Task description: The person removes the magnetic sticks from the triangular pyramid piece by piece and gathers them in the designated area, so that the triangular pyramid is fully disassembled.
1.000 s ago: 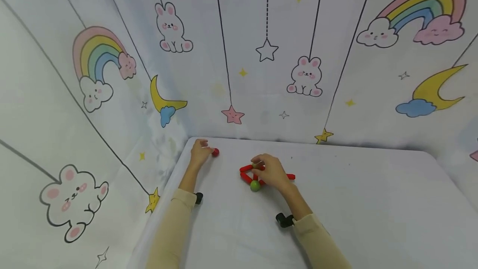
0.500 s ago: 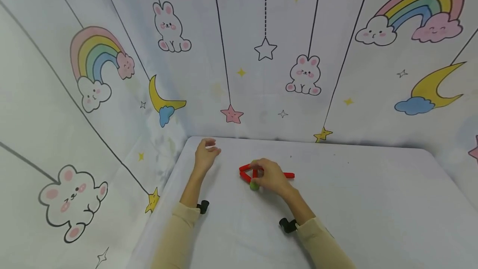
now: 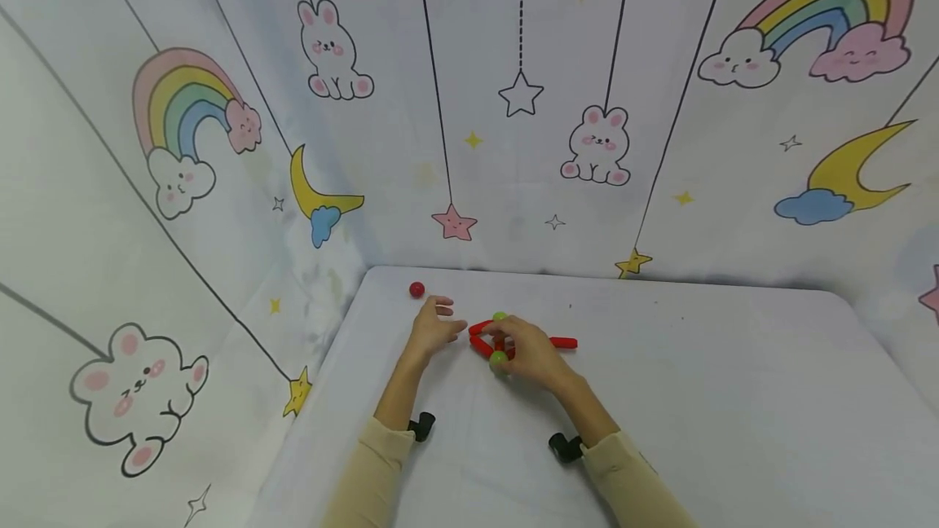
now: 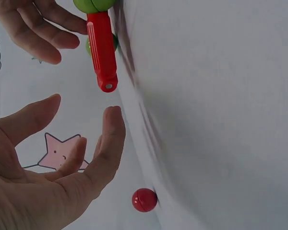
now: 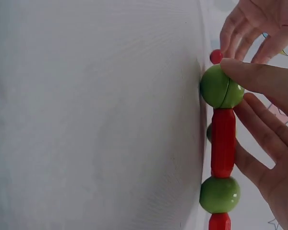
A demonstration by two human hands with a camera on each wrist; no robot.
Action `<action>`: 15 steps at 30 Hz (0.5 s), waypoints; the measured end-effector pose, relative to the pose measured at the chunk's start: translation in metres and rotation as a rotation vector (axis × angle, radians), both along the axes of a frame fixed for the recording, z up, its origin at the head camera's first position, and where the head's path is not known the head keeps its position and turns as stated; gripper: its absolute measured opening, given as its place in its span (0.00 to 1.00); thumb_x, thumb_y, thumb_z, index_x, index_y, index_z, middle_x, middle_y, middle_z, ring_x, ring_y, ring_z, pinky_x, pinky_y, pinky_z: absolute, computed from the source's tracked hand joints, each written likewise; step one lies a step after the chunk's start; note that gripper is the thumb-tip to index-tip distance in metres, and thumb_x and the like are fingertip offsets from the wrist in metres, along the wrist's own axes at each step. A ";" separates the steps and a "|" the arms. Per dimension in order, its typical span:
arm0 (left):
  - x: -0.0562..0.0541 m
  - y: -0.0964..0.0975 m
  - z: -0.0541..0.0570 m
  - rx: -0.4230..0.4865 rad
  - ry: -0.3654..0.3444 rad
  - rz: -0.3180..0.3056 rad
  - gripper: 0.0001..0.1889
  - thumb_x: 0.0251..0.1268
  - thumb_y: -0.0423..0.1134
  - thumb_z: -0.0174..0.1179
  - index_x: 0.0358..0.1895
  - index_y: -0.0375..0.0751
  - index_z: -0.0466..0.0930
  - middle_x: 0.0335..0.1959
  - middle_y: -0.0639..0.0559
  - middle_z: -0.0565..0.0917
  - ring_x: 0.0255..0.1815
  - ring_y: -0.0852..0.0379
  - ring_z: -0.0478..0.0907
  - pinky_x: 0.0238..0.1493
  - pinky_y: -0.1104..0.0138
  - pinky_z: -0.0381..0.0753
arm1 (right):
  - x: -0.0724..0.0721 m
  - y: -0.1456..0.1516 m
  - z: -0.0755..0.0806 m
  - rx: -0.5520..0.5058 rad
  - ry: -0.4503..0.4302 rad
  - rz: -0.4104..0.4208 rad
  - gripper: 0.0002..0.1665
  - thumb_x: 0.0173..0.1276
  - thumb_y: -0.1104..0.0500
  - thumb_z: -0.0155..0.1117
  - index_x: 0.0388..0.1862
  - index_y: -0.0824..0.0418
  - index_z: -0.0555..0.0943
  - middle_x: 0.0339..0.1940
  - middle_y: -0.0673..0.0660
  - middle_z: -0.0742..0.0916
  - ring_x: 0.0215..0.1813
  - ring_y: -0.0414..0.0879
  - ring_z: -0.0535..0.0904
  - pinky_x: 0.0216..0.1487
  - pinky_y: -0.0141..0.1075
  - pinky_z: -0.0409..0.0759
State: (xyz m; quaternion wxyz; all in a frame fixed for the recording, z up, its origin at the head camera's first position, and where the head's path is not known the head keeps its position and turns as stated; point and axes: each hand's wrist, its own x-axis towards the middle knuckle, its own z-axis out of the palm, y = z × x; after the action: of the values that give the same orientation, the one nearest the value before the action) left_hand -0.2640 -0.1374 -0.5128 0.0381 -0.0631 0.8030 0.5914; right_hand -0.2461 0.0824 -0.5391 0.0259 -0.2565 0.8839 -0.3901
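Observation:
My left hand (image 3: 431, 335) holds nothing, thumb and fingers spread. Its fingertips are just short of the end of a red rod (image 4: 102, 52) in the left wrist view. Over a toy frame of red rods and green balls is my right hand (image 3: 534, 355). The right thumb (image 5: 252, 76) touches the near green ball (image 5: 220, 88), while the other fingers reach loosely behind. A red rod (image 5: 223, 143) links that ball to a second green ball (image 5: 220, 195). On the table's far left lies a loose red ball (image 3: 416, 290).
A white cloth covers the table (image 3: 734, 398). Walls of printed fabric with rainbows, bunnies and stars rise at the back and left. One red rod (image 3: 563, 343) sticks out to the right of the right hand.
My left hand has let go of the red ball, leaving it at the far left, and has moved right and nearer to the rods. My right hand has stayed over the frame, shifting slightly nearer.

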 end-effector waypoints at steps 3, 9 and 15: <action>0.002 0.007 -0.003 -0.009 -0.022 -0.005 0.29 0.65 0.29 0.70 0.67 0.32 0.70 0.64 0.31 0.76 0.50 0.42 0.84 0.48 0.60 0.88 | -0.001 0.001 -0.001 0.014 0.006 0.017 0.38 0.54 0.67 0.84 0.64 0.55 0.81 0.54 0.53 0.86 0.55 0.49 0.84 0.58 0.46 0.85; 0.006 0.011 -0.012 0.025 -0.056 -0.011 0.30 0.63 0.28 0.69 0.68 0.30 0.70 0.64 0.30 0.76 0.55 0.39 0.81 0.51 0.56 0.87 | -0.002 0.002 -0.002 0.006 0.005 0.045 0.40 0.53 0.66 0.85 0.66 0.57 0.80 0.54 0.54 0.86 0.55 0.49 0.85 0.60 0.45 0.84; 0.008 0.013 -0.018 0.076 -0.088 -0.054 0.32 0.63 0.26 0.70 0.69 0.28 0.68 0.63 0.29 0.76 0.55 0.39 0.82 0.51 0.56 0.88 | -0.003 0.004 -0.003 0.004 0.013 0.046 0.39 0.54 0.65 0.85 0.66 0.57 0.80 0.53 0.53 0.88 0.56 0.48 0.85 0.60 0.46 0.84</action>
State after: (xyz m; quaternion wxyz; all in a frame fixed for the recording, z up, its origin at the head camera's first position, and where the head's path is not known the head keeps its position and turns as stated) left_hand -0.2557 -0.1241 -0.5312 0.0918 -0.0658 0.7789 0.6169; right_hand -0.2488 0.0862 -0.5420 0.0295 -0.2791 0.8789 -0.3858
